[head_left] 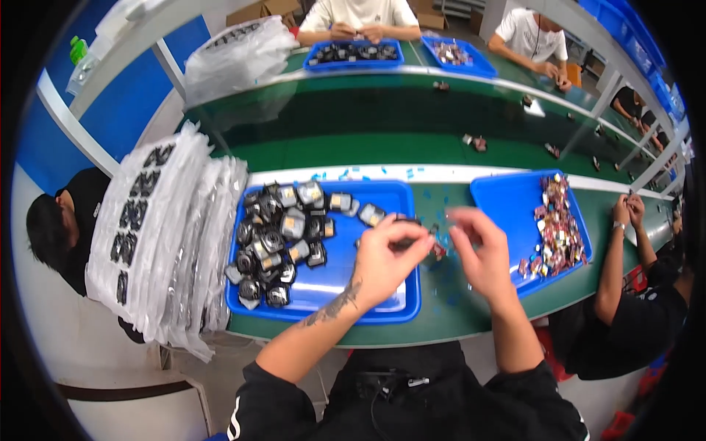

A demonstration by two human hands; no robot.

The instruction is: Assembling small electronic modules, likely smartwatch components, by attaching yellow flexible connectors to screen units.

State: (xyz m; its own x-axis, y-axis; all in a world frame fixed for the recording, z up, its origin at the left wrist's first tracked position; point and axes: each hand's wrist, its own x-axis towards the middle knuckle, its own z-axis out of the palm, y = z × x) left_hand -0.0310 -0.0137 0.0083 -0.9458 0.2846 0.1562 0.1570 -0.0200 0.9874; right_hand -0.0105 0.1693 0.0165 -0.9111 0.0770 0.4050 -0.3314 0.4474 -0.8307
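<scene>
Blue plastic formed two trays on a green bench: the left tray held a jumble of black square parts, the right tray a heap of small reddish-brown pieces. Near the left tray's right rim, the person's left hand pinched what seemed a dark piece, partly hidden and blurred. Just beside it, the right hand had thumb and fingers apart, apparently grasping nothing. A small reddish part showed by the left fingertips; held or lying loose, I couldn't tell. A slack pinch might have dropped the dark piece; a brushing finger might have knocked the reddish part aside.
</scene>
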